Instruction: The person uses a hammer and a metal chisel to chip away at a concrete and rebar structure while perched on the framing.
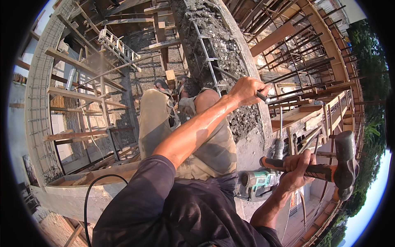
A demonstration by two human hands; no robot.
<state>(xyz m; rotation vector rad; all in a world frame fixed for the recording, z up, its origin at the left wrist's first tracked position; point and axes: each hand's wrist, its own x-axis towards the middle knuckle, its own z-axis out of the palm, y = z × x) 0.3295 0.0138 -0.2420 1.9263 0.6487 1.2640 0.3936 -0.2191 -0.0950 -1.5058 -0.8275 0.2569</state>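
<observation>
Left hand (246, 90): fingers curled fully shut around a dark metal chisel (263, 97); only a short stub of the rod is seen past the knuckles, its tip not visible. The fist is held over the broken concrete rubble (242, 117) on top of the beam, just beside an exposed length of ribbed rebar (207, 61) running up the beam.

Right hand (297, 168): fingers wrapped tight around the black-and-orange handle of a sledge hammer (345, 162); the grip sits mid-handle, the heavy steel head is carried out to the right, clear of the beam and well apart from the chisel.

Just left of the right hand, an angle grinder (259, 183) with a green-and-grey body is seen resting at the lap, untouched by either hand. A black power cable (88, 197) is looped at lower left.

Knees in dusty khaki trousers (154, 119) are planted on the beam; a sandalled foot (161, 85) is visible beyond.

Further out: timber formwork (70, 94) and an aluminium ladder (119, 47) on the left, bundles of bare rebar (304, 61) standing at upper right, trees (372, 82) past the edge of the structure.
</observation>
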